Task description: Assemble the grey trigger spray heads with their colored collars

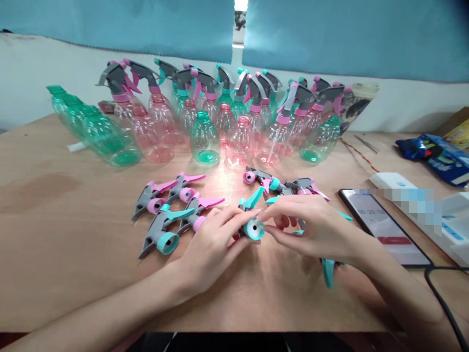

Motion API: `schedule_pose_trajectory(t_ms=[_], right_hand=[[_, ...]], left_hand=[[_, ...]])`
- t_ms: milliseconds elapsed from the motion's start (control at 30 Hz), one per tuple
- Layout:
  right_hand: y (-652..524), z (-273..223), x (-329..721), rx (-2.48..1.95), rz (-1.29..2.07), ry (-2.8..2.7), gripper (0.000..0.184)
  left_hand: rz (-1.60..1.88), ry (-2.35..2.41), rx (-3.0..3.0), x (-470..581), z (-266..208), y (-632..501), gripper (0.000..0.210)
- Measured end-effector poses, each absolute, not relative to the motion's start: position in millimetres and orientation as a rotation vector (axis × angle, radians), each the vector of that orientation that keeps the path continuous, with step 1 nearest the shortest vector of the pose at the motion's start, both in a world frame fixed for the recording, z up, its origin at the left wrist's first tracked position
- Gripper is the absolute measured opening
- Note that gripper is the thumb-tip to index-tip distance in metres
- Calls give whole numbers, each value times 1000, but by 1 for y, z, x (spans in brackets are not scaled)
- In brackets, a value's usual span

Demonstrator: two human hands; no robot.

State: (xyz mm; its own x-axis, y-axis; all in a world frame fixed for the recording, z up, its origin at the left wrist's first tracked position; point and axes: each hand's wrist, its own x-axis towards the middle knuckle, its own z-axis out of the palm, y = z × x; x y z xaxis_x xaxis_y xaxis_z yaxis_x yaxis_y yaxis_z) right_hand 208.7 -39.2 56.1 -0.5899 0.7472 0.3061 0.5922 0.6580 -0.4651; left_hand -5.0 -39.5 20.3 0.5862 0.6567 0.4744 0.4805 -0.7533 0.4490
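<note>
A spray head (251, 231) is gripped by the left hand (216, 237); whether the right hand (309, 222) pinches cannot be told; beyond both, capped bottles (274, 143) are interspersed with open bottles (205, 139).

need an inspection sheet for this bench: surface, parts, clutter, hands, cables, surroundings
Surface: wooden table, darker patch at left
Parts: green bottles and pink bottles toward the back, some topped with spray heads, some open-necked; loose spray heads lie nearer the hands
Clutter: phone and blue packet at right
Hands: left hand holds a teal-collared spray head; right hand has fingertips near its collar, grip unclear
Cables: black cable at right; thin twisted wire beyond the phone
Surroundings: blue cloth above a white wall
</note>
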Motion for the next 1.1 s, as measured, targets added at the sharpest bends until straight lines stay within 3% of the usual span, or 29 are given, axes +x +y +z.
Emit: schedule_pose_trajectory(t_ms=[333,667,933,1100], right_hand=[[-46,50,202,-1076,401,-2446,22],[-47,31,188,-936,117,-2275,11],[-47,38,195,-956,249,-2252,6],[-47,44,199,-1000,229,-2356,11]], left_hand=[[840,917,2538,-7,15,-39,24],[876,919,2427,-6,13,-37,36],[1000,874,2610,-5,16,-35,25],[1040,874,2621,-7,15,-33,31]])
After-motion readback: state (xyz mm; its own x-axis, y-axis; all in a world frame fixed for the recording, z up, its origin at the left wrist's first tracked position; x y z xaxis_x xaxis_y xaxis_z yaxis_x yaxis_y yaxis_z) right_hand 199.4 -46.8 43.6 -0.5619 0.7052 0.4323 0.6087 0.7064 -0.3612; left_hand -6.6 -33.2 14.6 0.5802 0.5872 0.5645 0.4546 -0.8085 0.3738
